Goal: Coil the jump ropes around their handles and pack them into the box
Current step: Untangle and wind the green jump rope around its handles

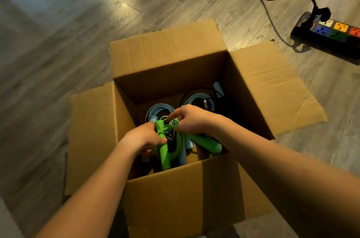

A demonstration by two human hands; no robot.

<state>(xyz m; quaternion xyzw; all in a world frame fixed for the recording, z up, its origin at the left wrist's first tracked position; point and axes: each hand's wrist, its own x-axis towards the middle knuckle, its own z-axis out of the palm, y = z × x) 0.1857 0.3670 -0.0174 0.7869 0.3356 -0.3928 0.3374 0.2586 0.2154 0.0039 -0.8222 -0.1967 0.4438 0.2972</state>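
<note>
left hand [143, 137]: my fingers are curled tight round one green handle [163, 152].
right hand [191, 119]: my fingertips pinch the green cord [169, 127], bunched at that handle's top.
green jump rope: held in the mouth of the open cardboard box [175, 181]; its second handle [206, 143] slants under my right wrist.
deeper inside: two coiled blue jump ropes [159, 108].
wood floor [58, 53]: a power strip [331, 33], well apart at far right.

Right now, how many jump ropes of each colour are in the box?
Green jump rope: 1, gripped by the left hand and the right hand
Blue jump ropes: 2
Black jump rope: 1, mostly in shadow
Total: 4 showing in the box
</note>
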